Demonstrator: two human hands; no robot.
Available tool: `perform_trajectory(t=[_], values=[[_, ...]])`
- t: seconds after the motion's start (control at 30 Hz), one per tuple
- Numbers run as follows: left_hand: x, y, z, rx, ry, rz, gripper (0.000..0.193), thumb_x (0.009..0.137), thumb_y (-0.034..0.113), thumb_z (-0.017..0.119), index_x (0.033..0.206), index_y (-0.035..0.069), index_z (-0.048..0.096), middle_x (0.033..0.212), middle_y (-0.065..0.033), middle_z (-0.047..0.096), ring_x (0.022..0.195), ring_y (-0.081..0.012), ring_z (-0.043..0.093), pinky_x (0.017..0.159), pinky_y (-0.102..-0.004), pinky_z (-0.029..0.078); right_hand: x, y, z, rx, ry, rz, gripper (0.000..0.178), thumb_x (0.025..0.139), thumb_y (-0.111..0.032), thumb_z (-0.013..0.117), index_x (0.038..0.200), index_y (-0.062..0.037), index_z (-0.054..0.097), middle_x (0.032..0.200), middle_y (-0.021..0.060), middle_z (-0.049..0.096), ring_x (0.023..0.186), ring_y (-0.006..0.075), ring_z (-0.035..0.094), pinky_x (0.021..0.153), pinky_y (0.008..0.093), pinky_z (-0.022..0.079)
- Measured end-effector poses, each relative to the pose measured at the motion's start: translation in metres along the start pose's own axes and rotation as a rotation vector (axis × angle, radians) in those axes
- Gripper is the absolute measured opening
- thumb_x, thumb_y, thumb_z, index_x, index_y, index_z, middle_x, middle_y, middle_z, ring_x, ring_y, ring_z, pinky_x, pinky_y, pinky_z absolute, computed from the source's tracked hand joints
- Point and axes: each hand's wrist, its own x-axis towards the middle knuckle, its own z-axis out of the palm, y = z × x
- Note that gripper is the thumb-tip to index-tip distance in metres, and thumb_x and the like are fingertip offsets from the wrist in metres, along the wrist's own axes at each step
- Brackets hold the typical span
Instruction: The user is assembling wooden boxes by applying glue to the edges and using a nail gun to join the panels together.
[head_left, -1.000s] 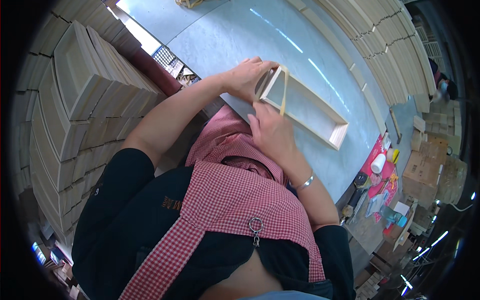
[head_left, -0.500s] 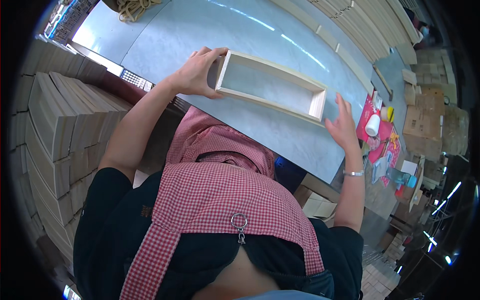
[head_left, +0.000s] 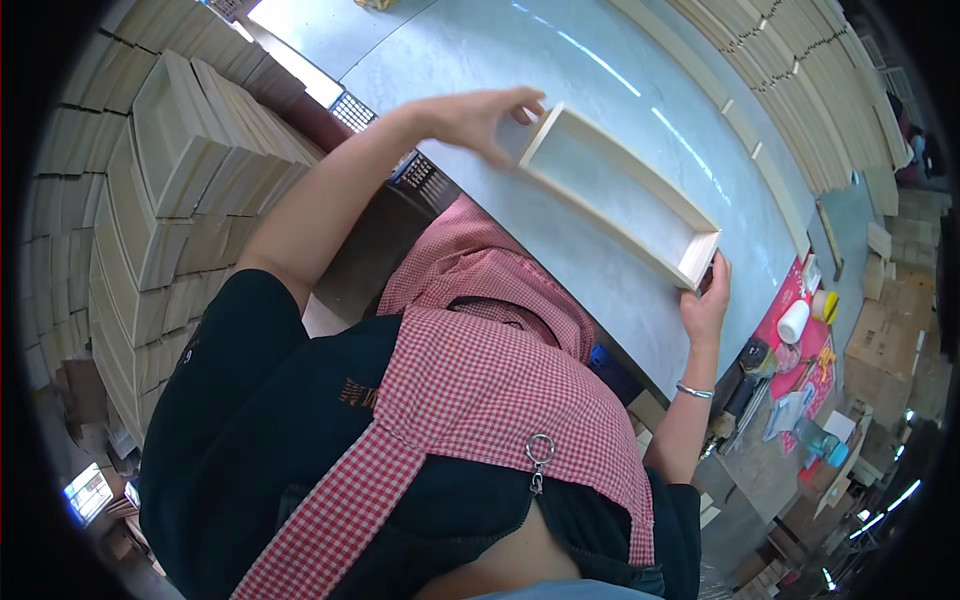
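A long, narrow frame of pale wood (head_left: 622, 145) lies slantwise over the grey tabletop (head_left: 600, 235), whose tone shows inside it. My right hand (head_left: 708, 305) grips its near right end, with fingers round the outer side of the short wall. At the far left end, my left hand (head_left: 475, 122) holds its thumb and fingers apart, close to the short wall. Whether a fingertip touches the wood there I cannot tell. A silver bracelet (head_left: 695, 390) circles my right wrist.
Stacked wooden frames (head_left: 165, 170) rise at the left. Long wooden strips (head_left: 765, 60) are piled at the far right. Beside the table's right end are a white bottle (head_left: 793, 322), yellow tape (head_left: 824, 306), a clear bottle (head_left: 820, 442) and a cardboard box (head_left: 885, 330).
My right hand has closed on the frame's right end. My left hand has loosened from the left end. The frame has turned, its right end now nearer me, and the whole view has shifted.
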Motion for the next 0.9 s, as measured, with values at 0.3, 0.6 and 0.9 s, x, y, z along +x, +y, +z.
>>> perform_trajectory(t=[0.3, 0.6, 0.9], values=[[-0.006, 0.049, 0.017, -0.470, 0.061, -0.467, 0.023, 0.095, 0.016, 0.068, 0.115, 0.003, 0.065, 0.094, -0.0060, 0.066, 0.079, -0.0119, 0.060, 0.070, -0.0230, 0.048, -0.005, -0.004, 0.002, -0.050, 0.023, 0.002, 0.064, 0.076, 0.015, 0.059, 0.138, 0.0019, 0.049, 0.120, 0.0113, 0.053, 0.100, 0.0257, 0.059, 0.087, 0.0316, 0.051], [-0.001, 0.043, 0.019, -0.667, -0.037, -0.520, 0.007, 0.095, 0.007, 0.063, 0.095, 0.003, 0.069, 0.078, -0.0022, 0.065, 0.065, -0.0072, 0.056, 0.060, -0.0148, 0.043, -0.006, -0.003, 0.003, -0.060, 0.043, -0.005, 0.063, 0.077, 0.014, 0.060, 0.138, 0.0017, 0.049, 0.119, 0.0113, 0.054, 0.100, 0.0259, 0.059, 0.088, 0.0324, 0.051], [0.002, 0.045, 0.036, 0.352, 0.000, -0.059, 0.006, 0.090, 0.002, 0.062, 0.092, 0.003, 0.068, 0.076, -0.0039, 0.065, 0.064, -0.0153, 0.059, 0.063, -0.0223, 0.049, -0.008, 0.001, 0.005, 0.155, 0.079, 0.098, 0.061, 0.077, 0.015, 0.061, 0.137, 0.0021, 0.051, 0.120, 0.0106, 0.054, 0.099, 0.0242, 0.059, 0.088, 0.0305, 0.051]])
